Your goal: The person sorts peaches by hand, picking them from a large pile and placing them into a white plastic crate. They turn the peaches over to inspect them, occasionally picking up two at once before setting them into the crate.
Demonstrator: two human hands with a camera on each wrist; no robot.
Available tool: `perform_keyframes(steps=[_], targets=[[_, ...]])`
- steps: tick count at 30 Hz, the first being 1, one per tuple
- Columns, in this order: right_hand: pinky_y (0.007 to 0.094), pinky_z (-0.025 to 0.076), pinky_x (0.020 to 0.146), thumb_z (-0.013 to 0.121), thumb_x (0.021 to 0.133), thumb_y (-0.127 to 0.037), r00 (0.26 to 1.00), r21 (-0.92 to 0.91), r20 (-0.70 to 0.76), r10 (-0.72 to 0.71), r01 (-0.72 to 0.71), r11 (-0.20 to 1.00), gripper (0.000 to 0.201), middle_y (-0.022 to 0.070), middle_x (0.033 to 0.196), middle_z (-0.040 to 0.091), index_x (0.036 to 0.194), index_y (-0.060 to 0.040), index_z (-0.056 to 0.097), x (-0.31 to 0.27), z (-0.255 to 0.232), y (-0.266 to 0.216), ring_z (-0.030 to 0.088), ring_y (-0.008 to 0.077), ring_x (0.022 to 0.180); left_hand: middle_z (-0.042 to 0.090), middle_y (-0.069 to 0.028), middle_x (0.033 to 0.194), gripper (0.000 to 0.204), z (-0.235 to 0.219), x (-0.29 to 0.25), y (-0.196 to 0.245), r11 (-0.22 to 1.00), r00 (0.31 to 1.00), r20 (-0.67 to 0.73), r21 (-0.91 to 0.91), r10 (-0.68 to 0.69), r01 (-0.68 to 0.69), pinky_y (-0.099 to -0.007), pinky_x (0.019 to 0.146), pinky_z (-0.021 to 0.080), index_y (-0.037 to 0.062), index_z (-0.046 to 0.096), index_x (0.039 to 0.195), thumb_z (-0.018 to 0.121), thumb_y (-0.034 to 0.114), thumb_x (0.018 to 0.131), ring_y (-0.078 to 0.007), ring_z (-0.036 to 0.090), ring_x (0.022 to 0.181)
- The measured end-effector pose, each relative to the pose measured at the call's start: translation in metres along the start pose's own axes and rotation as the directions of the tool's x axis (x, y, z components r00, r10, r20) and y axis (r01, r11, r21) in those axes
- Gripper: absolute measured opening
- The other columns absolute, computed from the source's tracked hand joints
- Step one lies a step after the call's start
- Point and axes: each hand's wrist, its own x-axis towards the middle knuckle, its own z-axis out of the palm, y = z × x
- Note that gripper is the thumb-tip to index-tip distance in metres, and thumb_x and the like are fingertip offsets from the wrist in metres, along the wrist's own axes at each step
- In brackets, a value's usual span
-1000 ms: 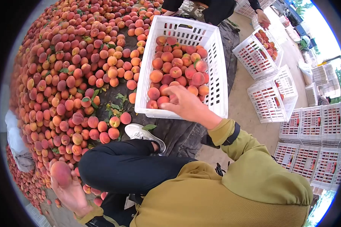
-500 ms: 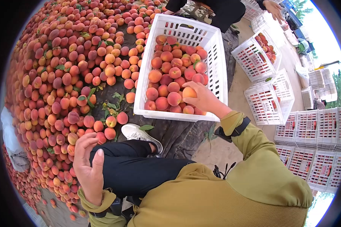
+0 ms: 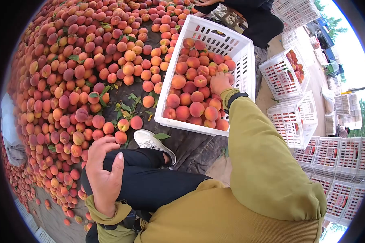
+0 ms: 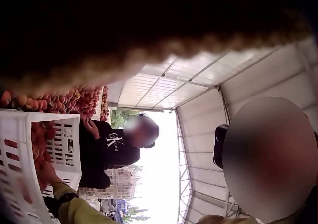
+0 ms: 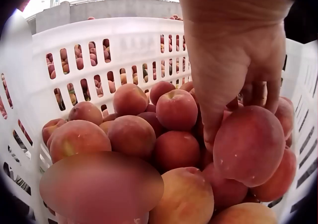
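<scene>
My right hand [image 3: 220,83] reaches into a white slatted crate [image 3: 161,115] that holds many red and yellow peaches [image 3: 196,109]. In the right wrist view, the thumb lies along the left side of a dark red peach [image 5: 248,147], and the fingers go down behind its top. That peach hides the fingertips. My left hand [image 3: 105,174] is held up over my bent knee, palm toward me, thumb raised, fingers loosely bent and holding nothing. In the left wrist view a dark sleeve edge covers the top, and the crate [image 4: 54,116] shows at the left.
A big heap of peaches [image 3: 65,85] spreads over a dark ground sheet [image 3: 198,152] to the left. Another person in dark clothes [image 4: 107,149] sits beyond the crate. More crates with peaches [image 3: 278,77] stand at the right, with stacked crates [image 3: 332,156] nearer me.
The left hand held a peach a second ago; it has since let go and risen over the knee. The right hand took hold of a peach and moved deeper into the crate, toward its right side.
</scene>
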Motion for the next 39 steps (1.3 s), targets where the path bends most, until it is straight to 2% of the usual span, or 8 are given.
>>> perform_keyframes(steps=[3,6,7,8,11,15,34,39], targets=[[0.0469,0.047,0.081,0.077,0.064,-0.04,1.0,0.066,-0.004,0.016,-0.015,0.998,0.059,0.0146,0.113,0.056,0.107,-0.004,0.059,-0.008,-0.017,0.006,0.054,0.0304,0.105,0.06,-0.0117,0.101,0.015,0.002,0.002,0.001,0.998,0.999,0.017,-0.055,-0.038,0.039,-0.0356,0.093,0.039,0.0012,0.059,0.091,0.061,0.007,0.078,-0.0267,0.055,0.098],[0.0421,0.051,0.076,0.075,0.07,-0.035,0.974,0.621,-0.078,0.212,-0.119,0.775,0.057,0.0129,0.109,0.058,0.112,-0.002,0.054,-0.031,-0.053,0.015,0.059,0.029,0.1,0.055,-0.0081,0.102,0.011,0.001,0.003,-0.006,0.996,0.995,0.055,0.018,0.087,-0.088,-0.0274,0.083,0.046,-0.0006,0.055,0.092,0.056,0.003,0.082,-0.0161,0.055,0.091],[0.0373,0.053,0.072,0.073,0.075,-0.031,0.977,0.978,-0.003,0.214,-0.041,0.202,0.053,0.0117,0.104,0.059,0.113,-0.0016,0.053,-0.039,-0.061,0.012,0.061,0.0273,0.097,0.055,-0.0081,0.102,0.011,0.001,0.003,-0.006,0.995,0.993,0.056,0.009,0.1,-0.101,-0.0274,0.083,0.046,-0.0006,0.055,0.092,0.056,0.003,0.082,-0.0161,0.055,0.091],[0.0325,0.055,0.068,0.07,0.079,-0.028,0.984,0.884,0.045,0.175,0.042,-0.466,0.049,0.0105,0.1,0.061,0.115,-0.0011,0.051,-0.049,-0.068,0.011,0.063,0.0257,0.095,0.055,-0.008,0.102,0.011,0.002,0.003,-0.006,0.997,0.995,0.053,-0.01,0.082,-0.082,-0.0273,0.083,0.046,-0.0005,0.055,0.093,0.056,0.003,0.082,-0.016,0.055,0.091],[0.0286,0.057,0.069,0.061,0.088,-0.024,0.985,0.594,-0.149,-0.092,0.014,-0.805,0.047,0.015,0.107,0.058,0.123,-0.0004,0.042,-0.077,-0.078,0.015,0.064,0.0265,0.091,0.055,-0.0079,0.103,0.011,0.004,0.003,-0.004,0.996,0.997,0.053,-0.071,0.064,-0.061,-0.0271,0.083,0.045,-0.0005,0.055,0.093,0.056,0.004,0.082,-0.0159,0.055,0.091],[0.0308,0.058,0.069,0.056,0.089,-0.022,0.948,0.28,-0.277,-0.155,-0.075,-0.957,0.046,0.0189,0.109,0.056,0.128,-0.0031,0.04,-0.111,-0.103,0.007,0.063,0.0311,0.091,0.06,-0.0114,0.1,0.013,0.007,0.001,0.002,0.997,1.0,0.018,-0.076,0.001,0.001,-0.0333,0.087,0.043,0.0003,0.058,0.089,0.061,0.007,0.077,-0.025,0.057,0.094],[0.0217,0.046,0.049,0.062,0.077,-0.04,0.978,0.383,-0.208,-0.031,0.052,-0.922,0.055,0.012,0.093,0.06,0.119,-0.0086,0.047,-0.152,-0.12,-0.021,0.057,0.0141,0.06,0.059,-0.0117,0.092,0.009,0.009,-0.004,0.002,0.997,0.997,-0.014,-0.02,0.072,-0.073,-0.0337,0.083,0.043,-0.0002,0.057,0.086,0.06,0.004,0.078,-0.0265,0.057,0.089],[0.0321,0.053,0.069,0.053,0.085,-0.027,0.963,0.414,-0.268,0.014,0.129,-0.901,0.044,0.0137,0.099,0.057,0.121,-0.0053,0.041,-0.159,-0.12,-0.024,0.061,0.022,0.074,0.059,-0.0116,0.092,0.009,0.01,-0.003,0.001,0.996,0.996,-0.016,-0.027,0.087,-0.087,-0.0334,0.083,0.043,-0.0005,0.058,0.086,0.059,0.004,0.078,-0.0264,0.057,0.089]])
